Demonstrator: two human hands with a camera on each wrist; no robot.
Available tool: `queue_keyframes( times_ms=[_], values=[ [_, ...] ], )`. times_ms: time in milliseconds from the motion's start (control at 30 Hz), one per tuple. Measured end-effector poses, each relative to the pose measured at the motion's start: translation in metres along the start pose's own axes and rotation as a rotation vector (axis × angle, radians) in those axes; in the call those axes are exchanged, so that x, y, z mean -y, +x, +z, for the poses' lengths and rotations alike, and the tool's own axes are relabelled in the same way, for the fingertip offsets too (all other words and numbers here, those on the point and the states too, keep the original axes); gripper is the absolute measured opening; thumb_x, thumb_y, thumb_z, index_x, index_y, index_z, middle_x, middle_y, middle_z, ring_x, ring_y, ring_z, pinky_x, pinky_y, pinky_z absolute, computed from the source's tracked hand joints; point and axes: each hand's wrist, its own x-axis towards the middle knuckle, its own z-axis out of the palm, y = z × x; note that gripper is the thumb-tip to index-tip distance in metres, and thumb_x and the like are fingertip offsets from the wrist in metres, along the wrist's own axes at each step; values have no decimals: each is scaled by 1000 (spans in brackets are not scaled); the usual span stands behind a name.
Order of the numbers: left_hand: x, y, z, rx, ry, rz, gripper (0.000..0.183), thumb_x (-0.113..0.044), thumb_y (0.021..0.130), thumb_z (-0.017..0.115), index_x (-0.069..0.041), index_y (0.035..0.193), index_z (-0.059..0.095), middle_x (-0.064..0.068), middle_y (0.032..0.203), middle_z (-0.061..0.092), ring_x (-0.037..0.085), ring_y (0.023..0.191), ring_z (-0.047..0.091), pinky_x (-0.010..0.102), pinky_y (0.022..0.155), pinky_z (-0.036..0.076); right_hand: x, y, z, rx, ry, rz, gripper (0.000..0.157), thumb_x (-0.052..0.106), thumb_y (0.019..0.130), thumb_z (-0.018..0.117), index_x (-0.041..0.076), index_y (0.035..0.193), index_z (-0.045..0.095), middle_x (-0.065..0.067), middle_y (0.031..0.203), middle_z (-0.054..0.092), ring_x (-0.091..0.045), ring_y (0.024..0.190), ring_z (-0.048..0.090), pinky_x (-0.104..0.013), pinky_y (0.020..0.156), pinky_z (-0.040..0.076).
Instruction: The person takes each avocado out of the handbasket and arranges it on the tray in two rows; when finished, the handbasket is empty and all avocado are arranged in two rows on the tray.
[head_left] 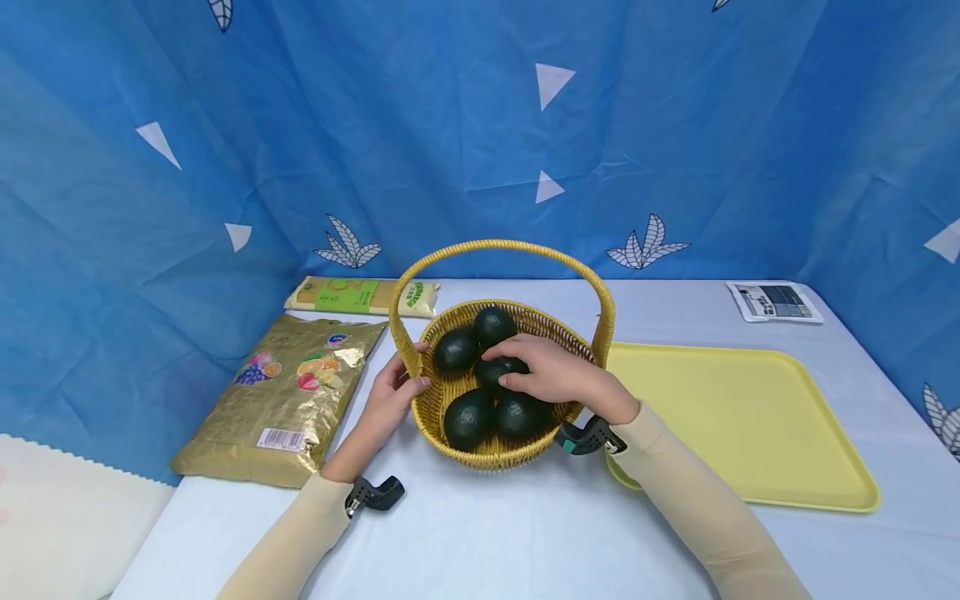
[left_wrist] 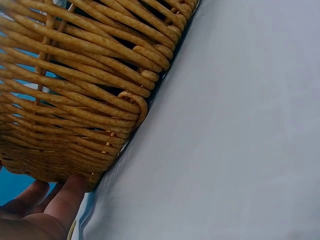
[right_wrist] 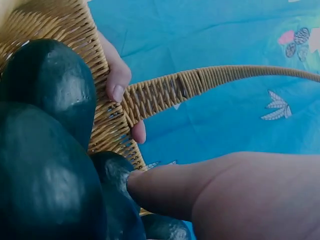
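A woven wicker basket [head_left: 480, 458] with a tall arched handle [head_left: 501, 245] stands on the table, holding several dark green avocados [head_left: 468, 419]. At its left side, my left hand [head_left: 392, 392] grips the rim by the handle's foot, thumb over the edge and fingers outside. In the left wrist view those fingers [left_wrist: 65, 202] lie against the wicker wall [left_wrist: 75, 105]. My right hand [head_left: 558, 371] reaches into the basket and grips the middle avocado [head_left: 489, 372] between thumb and fingers. Large avocados [right_wrist: 45, 175] fill the near part of the right wrist view.
Right of the basket lies a yellow tray [head_left: 735, 417], with a small white packet [head_left: 774, 302] behind it. To the left are a gold fruit-printed bag [head_left: 300, 392] and a long green-labelled pack [head_left: 345, 295]. A blue patterned cloth [head_left: 480, 125] hangs behind the table.
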Motion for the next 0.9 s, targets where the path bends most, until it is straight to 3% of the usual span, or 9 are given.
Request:
queue_keyframes(
  times_ms=[367, 700, 900],
  values=[
    [1, 1, 0, 5, -6, 2, 56, -2, 93, 56, -8, 148, 49, 20, 152, 50, 38, 134, 53, 14, 94, 48, -5, 6, 11, 11, 22, -6, 44, 15, 99, 63, 17, 143, 59, -11, 143, 59, -31, 133, 52, -49, 106, 48],
    [1, 2, 0, 0, 1, 11, 56, -2, 92, 58, -10, 147, 50, 19, 152, 51, 37, 134, 54, 15, 94, 49, -3, 9, 26, -59, 7, 38, 40, 17, 99, 64, 17, 138, 56, -17, 140, 56, -33, 130, 54, -51, 101, 50],
    [1, 1, 0, 0, 2, 8, 56, -2, 93, 57, -10, 147, 50, 20, 152, 51, 38, 134, 54, 15, 94, 49, 0, 7, 27, -28, 15, 55, 43, 13, 102, 58, 20, 144, 56, -22, 144, 50, -34, 124, 58, -50, 99, 52]
  ],
)
